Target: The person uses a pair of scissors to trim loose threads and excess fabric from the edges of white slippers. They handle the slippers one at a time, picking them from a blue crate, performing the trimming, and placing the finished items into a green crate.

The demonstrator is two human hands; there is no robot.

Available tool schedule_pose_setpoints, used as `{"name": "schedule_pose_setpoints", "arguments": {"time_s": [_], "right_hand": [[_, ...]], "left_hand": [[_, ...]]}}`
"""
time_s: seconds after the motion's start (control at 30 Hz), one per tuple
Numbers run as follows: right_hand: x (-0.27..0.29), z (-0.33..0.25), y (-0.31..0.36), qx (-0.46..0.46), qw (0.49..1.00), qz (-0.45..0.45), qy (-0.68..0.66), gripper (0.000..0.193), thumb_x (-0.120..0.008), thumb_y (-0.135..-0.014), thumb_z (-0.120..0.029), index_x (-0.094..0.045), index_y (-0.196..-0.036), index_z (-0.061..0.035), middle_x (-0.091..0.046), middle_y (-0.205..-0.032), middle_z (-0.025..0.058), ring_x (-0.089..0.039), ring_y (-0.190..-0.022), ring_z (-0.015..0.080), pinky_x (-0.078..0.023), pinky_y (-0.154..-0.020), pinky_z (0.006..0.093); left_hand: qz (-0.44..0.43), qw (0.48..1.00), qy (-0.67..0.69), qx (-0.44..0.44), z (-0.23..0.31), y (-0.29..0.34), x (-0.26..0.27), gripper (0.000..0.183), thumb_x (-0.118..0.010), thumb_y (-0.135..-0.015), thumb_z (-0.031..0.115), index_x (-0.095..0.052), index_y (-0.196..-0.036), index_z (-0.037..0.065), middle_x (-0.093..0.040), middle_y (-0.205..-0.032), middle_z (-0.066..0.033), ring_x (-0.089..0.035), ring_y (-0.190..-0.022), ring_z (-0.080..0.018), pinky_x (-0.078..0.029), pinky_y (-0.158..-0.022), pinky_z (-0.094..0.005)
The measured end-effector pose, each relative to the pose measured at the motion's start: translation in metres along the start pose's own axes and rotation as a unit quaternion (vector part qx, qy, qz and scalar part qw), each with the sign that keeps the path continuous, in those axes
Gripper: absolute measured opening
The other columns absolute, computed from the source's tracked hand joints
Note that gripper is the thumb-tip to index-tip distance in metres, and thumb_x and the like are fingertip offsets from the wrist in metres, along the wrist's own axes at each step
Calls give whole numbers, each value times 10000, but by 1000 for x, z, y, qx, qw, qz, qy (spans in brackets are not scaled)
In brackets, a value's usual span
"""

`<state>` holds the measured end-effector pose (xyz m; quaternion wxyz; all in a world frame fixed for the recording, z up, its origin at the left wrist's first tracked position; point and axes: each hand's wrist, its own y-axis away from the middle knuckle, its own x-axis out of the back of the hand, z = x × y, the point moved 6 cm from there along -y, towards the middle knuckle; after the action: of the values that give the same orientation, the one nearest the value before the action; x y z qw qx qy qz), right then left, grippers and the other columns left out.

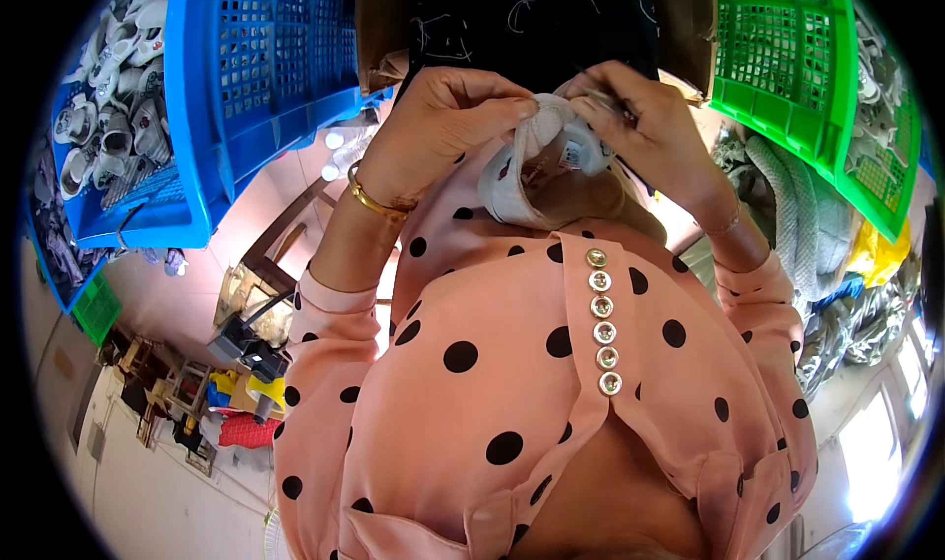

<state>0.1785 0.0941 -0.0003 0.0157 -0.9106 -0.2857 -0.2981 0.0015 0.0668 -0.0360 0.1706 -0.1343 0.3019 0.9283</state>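
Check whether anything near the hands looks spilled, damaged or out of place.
One thing: the cardboard left of the dark surface looks ragged and crumpled at its lower corner. I see no spill, and the white shoe piece between left hand and right hand shows no clear damage, though it's partly hidden.

I see a pale wall (148, 506) at lower left, light floor (187, 294) above. At lower right, I find a window (871, 462) glaring white.

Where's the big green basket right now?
In the head view, the big green basket is at the upper right, to the right of the right hand, on the opposite side from the large blue basket.
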Motion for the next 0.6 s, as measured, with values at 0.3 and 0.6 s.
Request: {"name": "schedule_pose_setpoints", "arguments": {"time_s": [0.3, 0.6], "right_hand": [[7, -18, 15, 75, 955, 40, 283, 414, -646, -856, -480, -559, -938, -84, -603, -621, 51, -605, -539, 231, -460, -468, 327], [5, -29, 10, 94, 939, 53, 325, 386, -652, -849, -481, -581, -895, -104, -589, -610, 29, -594, -531, 213, -457, -471, 312]], "left_hand": [[28, 991, 133, -4, -14, 10, 0, 183, -696, -851, 109, -727, -1016, 36, -715, -877, -35, -617, -764, -73, -480, -729, -209], [22, 986, 165, 0, -17, 11, 0, 181, -707, -849, 98, -724, -1016, 32, -714, -889, -43, -632, -803, -83, -492, -758, -216]]}}
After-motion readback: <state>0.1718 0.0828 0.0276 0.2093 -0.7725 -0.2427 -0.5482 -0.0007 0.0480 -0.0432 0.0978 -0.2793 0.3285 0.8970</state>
